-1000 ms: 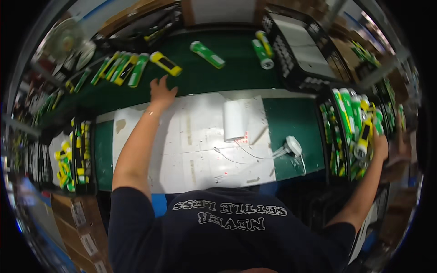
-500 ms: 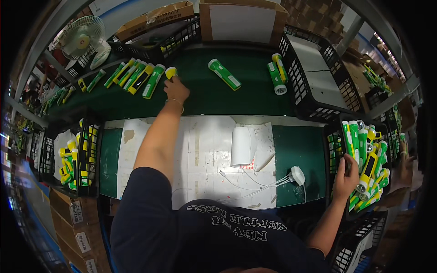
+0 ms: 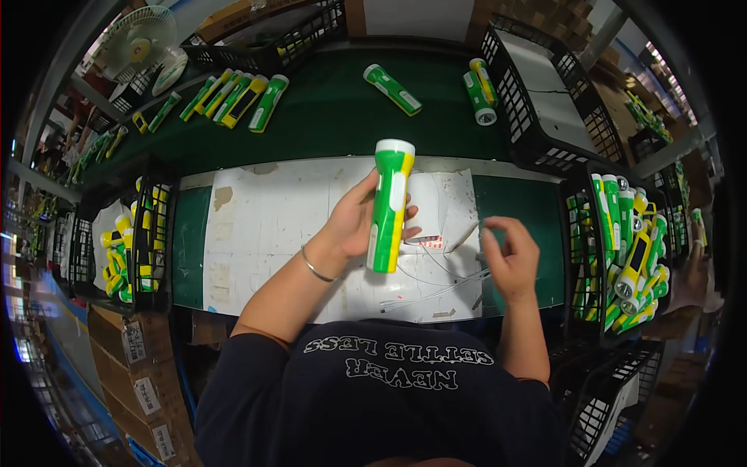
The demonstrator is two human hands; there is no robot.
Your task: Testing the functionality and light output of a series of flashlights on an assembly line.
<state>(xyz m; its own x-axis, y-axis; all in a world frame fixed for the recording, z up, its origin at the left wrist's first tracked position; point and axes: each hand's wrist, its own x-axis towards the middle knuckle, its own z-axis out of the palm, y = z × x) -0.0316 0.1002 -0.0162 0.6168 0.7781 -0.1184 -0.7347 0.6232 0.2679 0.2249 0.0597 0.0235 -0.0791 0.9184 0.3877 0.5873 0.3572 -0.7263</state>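
"What's in your left hand (image 3: pixel 354 222)?"

"A torch (image 3: pixel 389 206). My fingers are closed round its barrel, the palm on its left and the fingertips showing past its right edge."

"How does it look?"

"Glossy green over most of the side I see, with a yellow strip down the right edge. The head flares wider than the barrel and ends in a white rim. A long pale plate sits on the face just below the head, and there's another pale patch lower down, on the left edge."

"Which way does it point?"

"Head away from me, toward the green bench (image 3: pixel 327 101), tail toward my chest. The long axis runs nearly straight out from me, with the head leaning slightly to my right. I can't see into the lens from here."

"And where are you holding it?"

"In front of me, above the white sheet (image 3: pixel 264 226), hiding part of the white tube (image 3: pixel 424 194)."

"Your right hand (image 3: pixel 510 253)?"

"Empty, fingers loosely curled and parted, to the right of the torch and not touching it."
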